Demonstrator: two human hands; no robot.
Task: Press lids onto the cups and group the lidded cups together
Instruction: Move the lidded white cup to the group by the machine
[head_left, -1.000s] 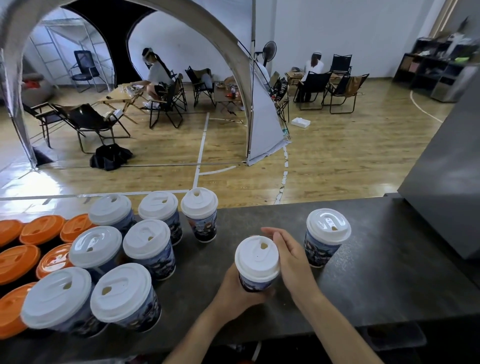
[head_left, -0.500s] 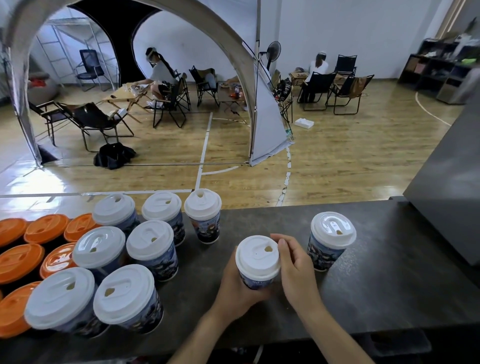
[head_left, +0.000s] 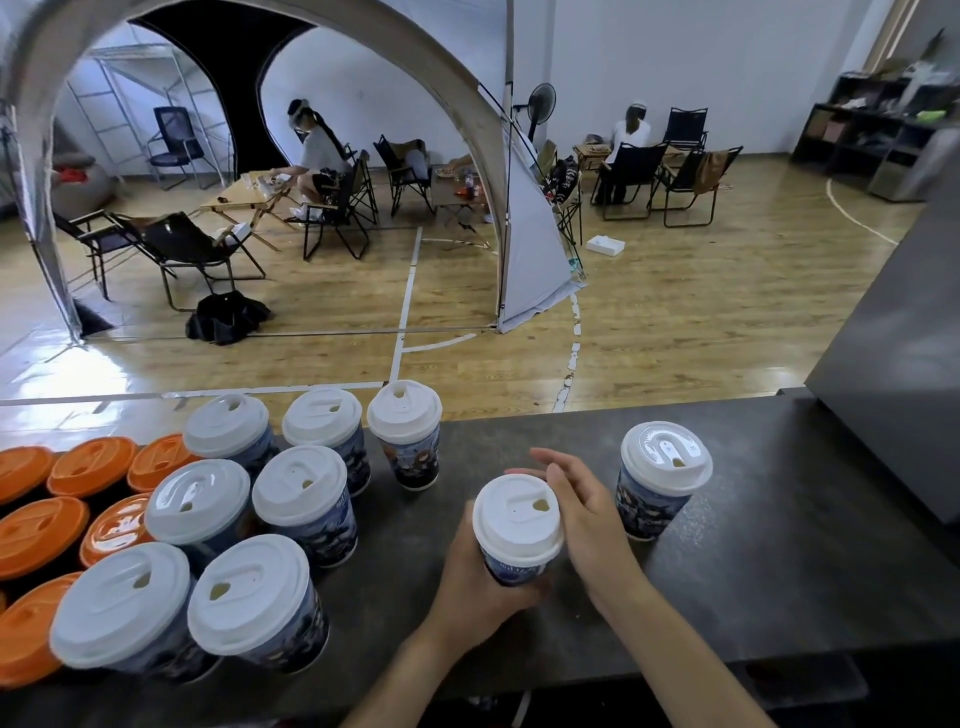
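A blue printed paper cup with a white lid (head_left: 518, 522) stands on the dark counter (head_left: 779, 571) in front of me. My left hand (head_left: 475, 587) is wrapped around its lower body. My right hand (head_left: 582, 512) rests flat against the cup's right side, fingers spread past the lid's rim. A second white-lidded cup (head_left: 662, 475) stands alone to the right. Several white-lidded cups (head_left: 298, 493) are grouped at the left of the counter.
Several cups with orange lids (head_left: 44, 535) fill the far left. A grey slanted panel (head_left: 904, 364) rises at the counter's right end. Beyond the counter's far edge lie a wooden floor, folding chairs, a tent arch and seated people.
My right hand's fingers have lifted off the lid and opened out beside the cup. My left hand still holds the cup in the same spot.
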